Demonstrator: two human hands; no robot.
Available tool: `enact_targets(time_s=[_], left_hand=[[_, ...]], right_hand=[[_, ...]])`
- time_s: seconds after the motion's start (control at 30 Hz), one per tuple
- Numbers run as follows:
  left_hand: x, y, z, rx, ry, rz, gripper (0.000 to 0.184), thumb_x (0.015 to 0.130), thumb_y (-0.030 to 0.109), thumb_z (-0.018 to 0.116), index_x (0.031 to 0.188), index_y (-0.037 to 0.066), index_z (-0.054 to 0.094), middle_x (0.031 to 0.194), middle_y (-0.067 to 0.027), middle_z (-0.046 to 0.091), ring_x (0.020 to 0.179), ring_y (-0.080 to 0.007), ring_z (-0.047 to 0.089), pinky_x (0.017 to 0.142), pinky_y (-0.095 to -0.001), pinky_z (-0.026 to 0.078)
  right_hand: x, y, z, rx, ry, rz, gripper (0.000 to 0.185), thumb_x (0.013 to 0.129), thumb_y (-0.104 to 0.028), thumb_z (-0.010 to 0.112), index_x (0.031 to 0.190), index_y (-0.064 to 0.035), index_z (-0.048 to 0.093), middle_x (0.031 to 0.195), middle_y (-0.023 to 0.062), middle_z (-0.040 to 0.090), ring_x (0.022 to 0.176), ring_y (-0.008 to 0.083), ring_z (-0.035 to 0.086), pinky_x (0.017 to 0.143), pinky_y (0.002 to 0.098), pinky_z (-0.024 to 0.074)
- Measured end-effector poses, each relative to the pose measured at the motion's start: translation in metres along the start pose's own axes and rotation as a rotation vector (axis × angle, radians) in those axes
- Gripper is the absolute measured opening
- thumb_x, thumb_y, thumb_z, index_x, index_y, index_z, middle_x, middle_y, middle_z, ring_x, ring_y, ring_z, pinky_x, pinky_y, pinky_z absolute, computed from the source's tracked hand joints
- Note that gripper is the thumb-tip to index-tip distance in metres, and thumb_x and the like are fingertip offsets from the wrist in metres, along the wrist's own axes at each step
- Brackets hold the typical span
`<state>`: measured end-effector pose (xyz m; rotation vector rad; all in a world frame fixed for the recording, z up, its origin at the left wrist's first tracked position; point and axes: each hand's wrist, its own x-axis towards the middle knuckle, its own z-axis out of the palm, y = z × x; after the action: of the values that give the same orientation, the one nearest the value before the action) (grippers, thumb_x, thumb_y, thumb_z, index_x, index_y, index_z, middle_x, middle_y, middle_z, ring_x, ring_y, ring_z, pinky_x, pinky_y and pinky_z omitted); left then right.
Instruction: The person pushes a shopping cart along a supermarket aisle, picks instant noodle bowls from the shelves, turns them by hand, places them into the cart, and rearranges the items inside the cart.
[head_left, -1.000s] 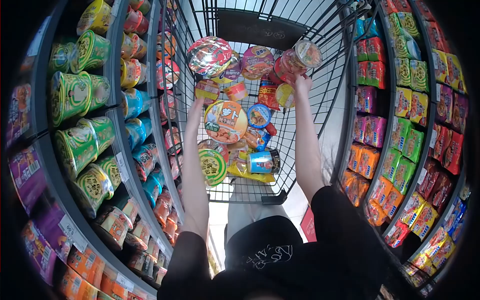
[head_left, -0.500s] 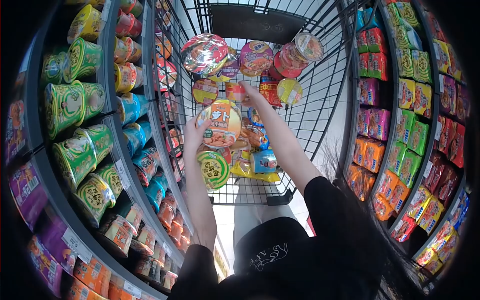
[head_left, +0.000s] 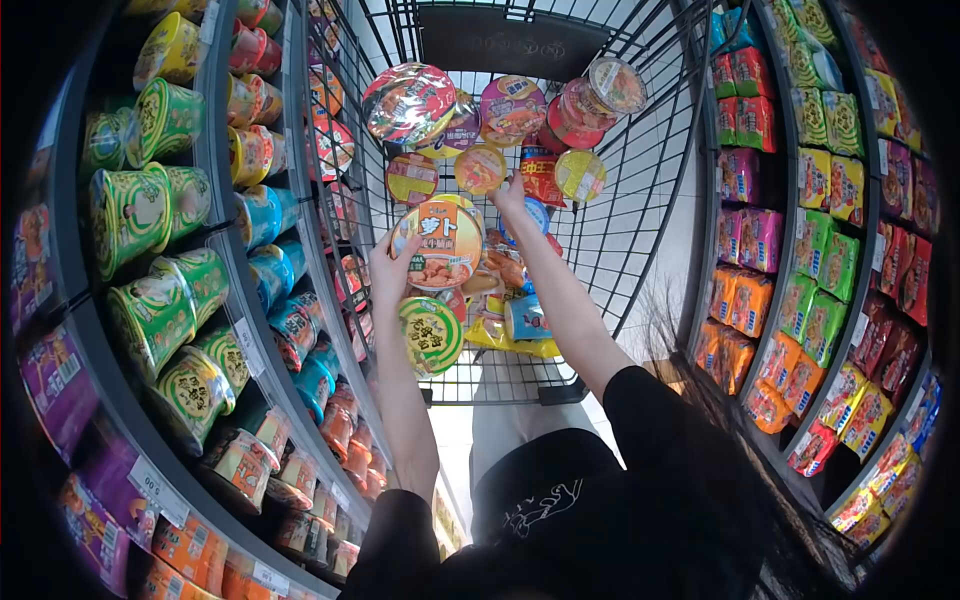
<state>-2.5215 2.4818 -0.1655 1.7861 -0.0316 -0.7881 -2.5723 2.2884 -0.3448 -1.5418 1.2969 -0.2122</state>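
Observation:
In my left hand (head_left: 390, 268) is a large orange and white instant noodle bowl (head_left: 447, 260), its lid turned up toward me. The fingers grip its left rim, and it is above the goods in the shopping cart (head_left: 640, 230). A small orange-lidded noodle cup (head_left: 481, 169) stands upright in the cart just beyond that bowl. My right hand (head_left: 508, 195) is at the lower right side of this cup, thumb and fingers apart; whether it still touches the cup is hard to see. A red snack packet (head_left: 541, 178) lies right behind the right hand.
Several noodle bowls, including a silver-wrapped red bowl (head_left: 409, 103) and a green-ringed bowl (head_left: 431, 336), lie in the cart with a blue cup (head_left: 528, 317). A shelf of noodle tubs (head_left: 135, 215) runs along the left; noodle packets (head_left: 757, 240) line the right.
The small cup has tipped from its side to upright, lid facing up. My right hand has come off it toward the lower right. The left hand and its bowl have barely moved.

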Motion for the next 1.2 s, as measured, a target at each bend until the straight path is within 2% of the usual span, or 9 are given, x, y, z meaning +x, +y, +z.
enact_targets(time_s=[0.23, 0.3, 0.43, 0.57, 0.67, 0.8, 1.07, 1.13, 1.2], left_hand=[[0.000, -0.003, 0.007, -0.365, 0.060, -0.326, 0.055, 0.074, 0.024, 0.062, 0.114, -0.005, 0.039, 0.101, -0.0134, 0.053, 0.091, -0.0167, 0.052, 0.078, -0.0246, 0.040], [0.001, -0.013, 0.002, -0.334, 0.069, -0.201, 0.058, 0.073, 0.023, 0.063, 0.116, -0.006, 0.037, 0.103, -0.0144, 0.052, 0.093, -0.0182, 0.051, 0.081, -0.0262, 0.039], [-0.011, -0.002, 0.010, 0.211, 0.322, -0.023, 0.069, 0.071, 0.024, 0.064, 0.120, -0.007, 0.028, 0.109, -0.0181, 0.047, 0.099, -0.0219, 0.048, 0.085, -0.0298, 0.037], [-0.046, 0.037, 0.030, 0.385, 0.448, 0.055, 0.079, 0.066, 0.026, 0.067, 0.126, 0.000, 0.024, 0.125, -0.0231, 0.029, 0.113, -0.0313, 0.035, 0.093, -0.0385, 0.029], [-0.060, 0.051, 0.057, 1.031, 0.296, 0.325, 0.083, 0.063, 0.032, 0.067, 0.129, 0.006, 0.023, 0.133, -0.0204, 0.016, 0.122, -0.0350, 0.018, 0.097, -0.0514, 0.015], [-0.045, 0.020, 0.066, 1.053, 0.230, 0.289, 0.092, 0.061, 0.037, 0.067, 0.132, 0.014, 0.013, 0.137, -0.0168, 0.006, 0.126, -0.0338, 0.006, 0.096, -0.0551, 0.002], [-0.042, 0.006, 0.070, 1.192, 0.271, 0.280, 0.084, 0.065, 0.035, 0.064, 0.131, 0.013, 0.017, 0.136, -0.0172, 0.009, 0.125, -0.0339, 0.007, 0.096, -0.0561, 0.003], [-0.043, 0.007, 0.070, 1.199, 0.268, 0.278, 0.080, 0.067, 0.035, 0.063, 0.130, 0.012, 0.020, 0.135, -0.0178, 0.011, 0.125, -0.0340, 0.008, 0.096, -0.0570, 0.003], [-0.043, 0.006, 0.070, 1.166, 0.278, 0.300, 0.081, 0.066, 0.034, 0.064, 0.131, 0.012, 0.020, 0.135, -0.0180, 0.011, 0.125, -0.0341, 0.008, 0.096, -0.0570, 0.003]], right_hand=[[-0.058, -0.012, 0.004, 0.028, -0.432, 0.127, 0.037, 0.081, -0.023, 0.046, 0.110, 0.0005, 0.045, 0.096, 0.0131, 0.057, 0.084, 0.0200, 0.056, 0.074, 0.0298, 0.0437], [-0.073, -0.003, 0.006, 0.690, -0.837, 0.541, 0.039, 0.082, -0.026, 0.045, 0.111, 0.0012, 0.044, 0.098, 0.0122, 0.056, 0.083, 0.0193, 0.056, 0.072, 0.0303, 0.0441], [-0.092, -0.006, -0.004, 0.646, -0.707, 0.533, 0.043, 0.076, -0.033, 0.052, 0.105, -0.0015, 0.047, 0.085, 0.0165, 0.058, 0.075, 0.0260, 0.057, 0.063, 0.0344, 0.0444], [-0.083, -0.013, -0.058, -0.618, 0.467, -0.408, 0.051, 0.064, -0.022, 0.066, 0.103, -0.0004, 0.042, 0.094, 0.0160, 0.050, 0.081, 0.0297, 0.051, 0.066, 0.0370, 0.0436], [-0.067, -0.006, -0.074, -0.725, 0.338, -0.156, 0.053, 0.061, -0.021, 0.069, 0.100, -0.0013, 0.040, 0.094, 0.0182, 0.046, 0.085, 0.0340, 0.049, 0.067, 0.0390, 0.0424], [-0.058, -0.009, -0.085, -0.622, 0.205, -0.133, 0.044, 0.055, -0.024, 0.073, 0.084, -0.0052, 0.045, 0.075, 0.0120, 0.056, 0.070, 0.0297, 0.055, 0.062, 0.0389, 0.0428], [-0.061, -0.034, -0.095, -0.416, 0.187, -0.098, 0.036, 0.055, -0.025, 0.073, 0.073, -0.0050, 0.050, 0.066, 0.0097, 0.058, 0.064, 0.0252, 0.057, 0.057, 0.0346, 0.0437], [-0.039, -0.036, -0.069, -0.060, -0.059, 0.091, 0.036, 0.057, -0.028, 0.074, 0.070, -0.0026, 0.051, 0.064, 0.0087, 0.058, 0.065, 0.0203, 0.059, 0.055, 0.0323, 0.0443], [-0.029, -0.052, -0.043, 0.115, -0.154, 0.220, 0.046, 0.060, -0.027, 0.073, 0.088, 0.0005, 0.050, 0.078, 0.0099, 0.059, 0.075, 0.0181, 0.058, 0.058, 0.0313, 0.0461]])
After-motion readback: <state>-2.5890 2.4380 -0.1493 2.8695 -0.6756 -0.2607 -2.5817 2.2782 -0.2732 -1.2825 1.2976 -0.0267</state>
